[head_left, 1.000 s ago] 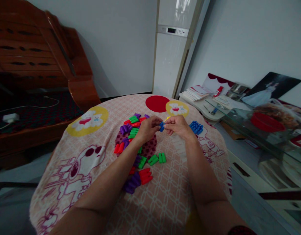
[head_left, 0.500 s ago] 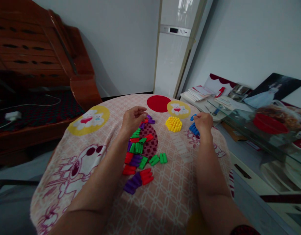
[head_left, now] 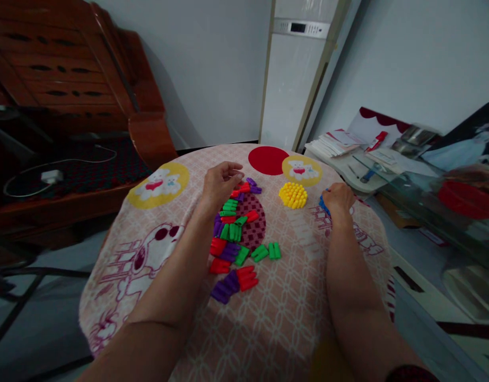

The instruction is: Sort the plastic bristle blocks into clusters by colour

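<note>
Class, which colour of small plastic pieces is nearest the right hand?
The blue plastic pieces, partly hidden by the right hand; the yellow plastic pieces and all others lie farther left.

My right hand (head_left: 339, 199) hides some blue pieces (head_left: 324, 204) near the tabletop's (head_left: 292, 297) right edge; I can't count them.

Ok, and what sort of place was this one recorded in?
Probably a home living room: a carved wooden bench, a tall white floor-standing unit, and a round table with a cartoon-print cloth.
</note>
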`<state>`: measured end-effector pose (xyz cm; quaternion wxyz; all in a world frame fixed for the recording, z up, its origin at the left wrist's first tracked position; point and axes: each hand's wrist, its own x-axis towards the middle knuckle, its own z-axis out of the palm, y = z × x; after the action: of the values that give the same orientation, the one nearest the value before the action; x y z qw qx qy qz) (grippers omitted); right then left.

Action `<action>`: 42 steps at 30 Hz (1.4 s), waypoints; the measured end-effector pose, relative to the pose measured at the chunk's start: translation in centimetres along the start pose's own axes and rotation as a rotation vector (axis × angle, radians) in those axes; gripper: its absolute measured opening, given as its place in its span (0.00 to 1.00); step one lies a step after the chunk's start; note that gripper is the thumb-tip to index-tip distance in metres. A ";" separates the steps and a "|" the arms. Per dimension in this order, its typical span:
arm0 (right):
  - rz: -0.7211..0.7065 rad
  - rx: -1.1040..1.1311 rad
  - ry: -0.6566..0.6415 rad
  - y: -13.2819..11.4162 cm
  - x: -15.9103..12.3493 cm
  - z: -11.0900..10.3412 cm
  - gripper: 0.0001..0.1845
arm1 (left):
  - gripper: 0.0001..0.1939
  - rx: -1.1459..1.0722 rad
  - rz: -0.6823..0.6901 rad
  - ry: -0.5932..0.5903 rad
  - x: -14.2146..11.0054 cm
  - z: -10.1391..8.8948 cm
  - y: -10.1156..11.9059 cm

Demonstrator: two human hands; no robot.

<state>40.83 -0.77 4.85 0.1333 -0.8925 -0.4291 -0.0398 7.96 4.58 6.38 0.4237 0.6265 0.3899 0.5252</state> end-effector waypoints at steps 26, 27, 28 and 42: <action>-0.999 0.328 -0.225 -9.0 -16.3 -0.4 0.07 | 0.09 0.072 -0.160 0.326 1.5 -8.3 -4.0; -1.019 0.346 -0.237 -8.5 -17.1 0.0 0.07 | 0.08 0.128 -0.186 0.269 1.4 -8.2 -4.2; -1.024 0.368 -0.239 -8.0 -17.6 0.3 0.07 | 0.07 0.196 -0.214 0.185 1.3 -8.1 -4.4; -0.668 0.642 0.032 -1.4 -14.9 4.6 0.11 | 0.15 1.038 0.005 -0.481 0.7 -4.1 -4.1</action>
<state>30.18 -9.98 -2.03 0.3893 -0.6184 -0.6815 0.0404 3.81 7.11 3.12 0.1359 0.8554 0.4880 0.1084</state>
